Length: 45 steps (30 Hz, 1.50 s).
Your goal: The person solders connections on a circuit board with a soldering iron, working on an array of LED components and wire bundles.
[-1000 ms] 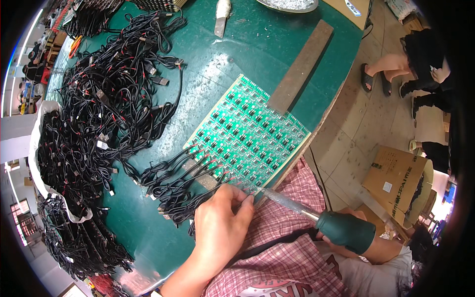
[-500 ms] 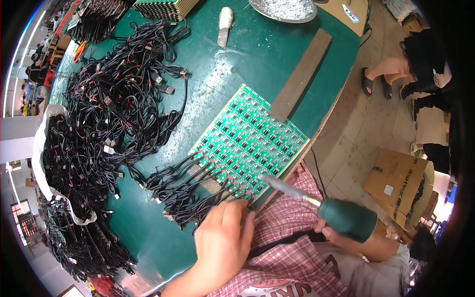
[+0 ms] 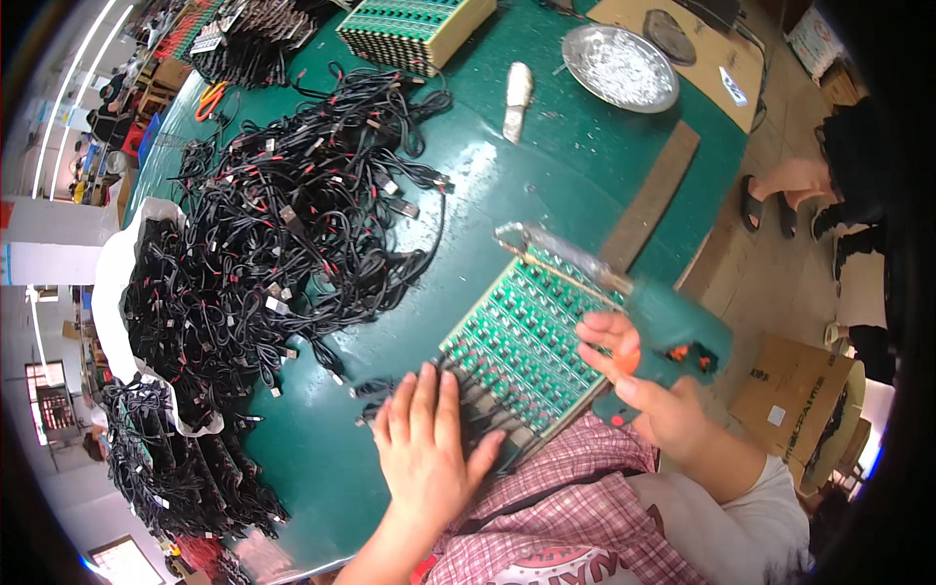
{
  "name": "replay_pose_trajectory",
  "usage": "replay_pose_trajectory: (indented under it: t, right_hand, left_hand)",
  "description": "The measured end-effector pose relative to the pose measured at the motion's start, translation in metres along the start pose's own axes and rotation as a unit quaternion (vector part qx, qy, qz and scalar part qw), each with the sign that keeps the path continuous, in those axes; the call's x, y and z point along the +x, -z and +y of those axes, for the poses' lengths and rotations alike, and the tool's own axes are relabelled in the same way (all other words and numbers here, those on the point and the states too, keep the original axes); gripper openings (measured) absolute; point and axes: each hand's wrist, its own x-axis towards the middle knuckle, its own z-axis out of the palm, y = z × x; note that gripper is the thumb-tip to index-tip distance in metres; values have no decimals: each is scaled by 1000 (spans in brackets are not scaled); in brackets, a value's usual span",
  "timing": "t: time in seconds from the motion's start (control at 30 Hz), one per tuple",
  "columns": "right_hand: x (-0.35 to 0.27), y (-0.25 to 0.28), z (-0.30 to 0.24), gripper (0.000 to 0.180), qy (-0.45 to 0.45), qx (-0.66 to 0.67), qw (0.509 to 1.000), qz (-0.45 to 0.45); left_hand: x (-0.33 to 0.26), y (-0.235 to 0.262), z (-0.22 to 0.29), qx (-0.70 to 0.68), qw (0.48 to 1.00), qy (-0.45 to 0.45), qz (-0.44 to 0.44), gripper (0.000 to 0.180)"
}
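A green circuit board panel lies near the table's front edge, with black cables joined along its left side. My left hand rests flat over these cables, fingers stretched and spread, hiding part of them. Above the board's right side, my right hand loosely holds a green soldering gun by its handle, some fingers extended. The gun's metal tip, a bent loop, points left over the board's far corner. A flat brown bar lies beyond that corner.
A big heap of black USB cables covers the table's left. Farther back are a stack of circuit boards, a white-handled blade and a metal dish of whitish bits. A cardboard box stands on the floor at right.
The soldering gun has moved from the board's near edge to above its far corner. My left hand has gone from curled to spread flat on the cables. The whole view has shifted.
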Motion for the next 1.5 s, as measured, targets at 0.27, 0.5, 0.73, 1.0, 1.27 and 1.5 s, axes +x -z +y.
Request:
replay_pose_trajectory:
  t: [0.27, 0.5, 0.73, 1.0, 1.27, 1.5]
  right_hand:
    - [-4, 10, 7, 37, -6, 19, 1000, -10]
    - [-10, 9, 14, 34, 8, 34, 999, 41]
    - [-11, 16, 10, 33, -3, 46, 999, 10]
    - [-8, 10, -18, 39, -74, 21, 997, 3]
    - [-8, 4, -37, 21, -166, -138, 975, -57]
    - [-7, -4, -41, 14, -156, -334, 927, -74]
  left_hand:
    - [16, 39, -16, -51, 997, -24, 47, 69]
    - [185, 0, -16, -73, 984, 36, 160, 36]
    - [142, 60, -41, -500, 847, 164, 81, 17]
    - [64, 146, -139, -672, 683, -117, 261, 30]
    - [107, 88, -44, -486, 828, 220, -173, 7]
    - [102, 22, -22, -503, 819, 231, -151, 7]
